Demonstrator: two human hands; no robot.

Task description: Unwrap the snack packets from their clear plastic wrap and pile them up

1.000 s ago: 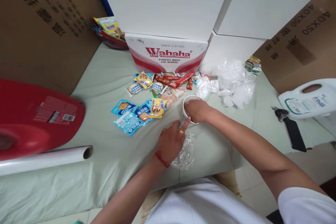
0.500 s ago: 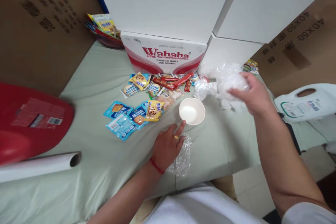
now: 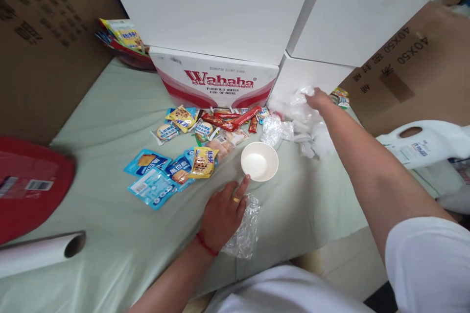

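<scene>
The left hand (image 3: 223, 216) lies low with loosely open fingers, its index finger stretched to the near rim of the white bowl (image 3: 270, 168), which stands upright on the green cloth (image 3: 293, 215). The right arm extends far forward; the right hand (image 3: 318, 100) is at the clear plastic pile (image 3: 295, 111), but I cannot tell whether its fingers grip it.

The left hand (image 3: 223, 216) is palm down near the front edge of the surface (image 3: 293, 220), index finger (image 3: 241, 189) pointing forward. The right arm (image 3: 369, 173) stretches toward the back edge, the right hand (image 3: 318, 100) partly blurred.
</scene>
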